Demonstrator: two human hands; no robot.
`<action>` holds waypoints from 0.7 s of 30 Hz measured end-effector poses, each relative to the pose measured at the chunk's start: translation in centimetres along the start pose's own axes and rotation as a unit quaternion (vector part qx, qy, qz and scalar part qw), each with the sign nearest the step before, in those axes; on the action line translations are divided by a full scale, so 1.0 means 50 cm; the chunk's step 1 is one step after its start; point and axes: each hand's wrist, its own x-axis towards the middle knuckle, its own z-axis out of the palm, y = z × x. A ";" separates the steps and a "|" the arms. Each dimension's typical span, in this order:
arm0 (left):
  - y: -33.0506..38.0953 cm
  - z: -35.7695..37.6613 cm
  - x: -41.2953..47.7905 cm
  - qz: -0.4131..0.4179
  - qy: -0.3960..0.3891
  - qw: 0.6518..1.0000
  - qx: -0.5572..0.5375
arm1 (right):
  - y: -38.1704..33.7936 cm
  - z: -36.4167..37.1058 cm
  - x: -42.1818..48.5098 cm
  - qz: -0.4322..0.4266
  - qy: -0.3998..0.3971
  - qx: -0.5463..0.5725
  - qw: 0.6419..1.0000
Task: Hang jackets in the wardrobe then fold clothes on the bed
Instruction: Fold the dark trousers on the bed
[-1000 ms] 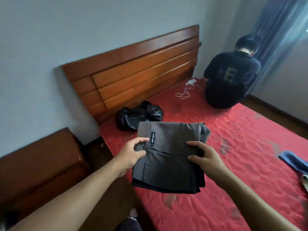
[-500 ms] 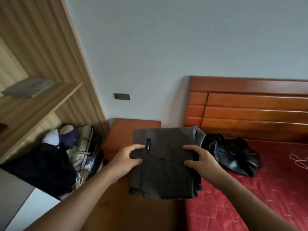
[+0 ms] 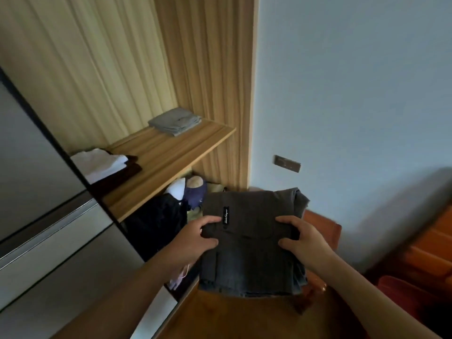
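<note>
I hold a folded dark grey garment (image 3: 252, 255) with a small black label in front of me, in the air. My left hand (image 3: 198, 237) grips its left edge with the thumb on top. My right hand (image 3: 302, 243) grips its right edge the same way. The open wardrobe (image 3: 171, 152) stands to the left, its wooden shelf level with the top of the garment. A folded grey piece (image 3: 175, 121) lies at the back of the shelf. A white and dark folded stack (image 3: 107, 165) sits at the shelf's left end.
Below the shelf lies a heap of dark clothes and bags (image 3: 171, 211). The wardrobe's sliding door (image 3: 49, 216) fills the left side. A wooden bedside cabinet (image 3: 322, 226) is behind the garment, and the bed's headboard (image 3: 430, 243) is at far right. A wall switch (image 3: 287, 163) is above.
My view has swung left from the bed to the wardrobe. Both hands keep the same grip on the folded garment, which now sits in front of the wardrobe's lower compartment.
</note>
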 end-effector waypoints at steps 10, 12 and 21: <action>0.045 -0.030 0.111 -0.041 0.165 0.984 -0.046 | -0.094 -0.027 0.317 -0.091 -0.148 -0.045 0.984; 0.058 -0.035 0.127 -0.052 0.195 0.978 -0.050 | -0.129 -0.030 0.373 -0.103 -0.173 -0.046 0.978; 0.045 -0.136 0.201 -0.090 0.308 0.944 -0.077 | -0.260 0.083 0.572 -0.143 -0.251 -0.049 0.956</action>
